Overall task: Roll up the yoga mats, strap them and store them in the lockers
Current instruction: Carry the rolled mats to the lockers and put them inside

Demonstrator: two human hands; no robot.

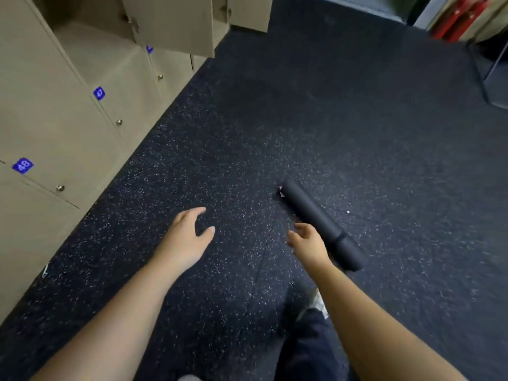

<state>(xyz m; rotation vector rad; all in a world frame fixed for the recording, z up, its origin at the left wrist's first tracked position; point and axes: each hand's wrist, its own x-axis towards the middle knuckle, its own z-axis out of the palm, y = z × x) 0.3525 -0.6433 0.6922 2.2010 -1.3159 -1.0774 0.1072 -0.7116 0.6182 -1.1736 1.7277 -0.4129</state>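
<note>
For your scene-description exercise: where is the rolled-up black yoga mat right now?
In the head view, the rolled yoga mat lies on the speckled floor, right of centre, just beyond the right hand.

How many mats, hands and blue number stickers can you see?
Rolled black yoga mat: 1
Hands: 2, left hand and right hand
Blue number stickers: 3, namely 48, 47 and one half hidden
Total: 6

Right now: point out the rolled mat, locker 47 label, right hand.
rolled mat (310, 213), head view, mid-length of the roll
locker 47 label (99, 93), head view, centre of the blue tag
right hand (309, 244), head view, back of hand
</note>
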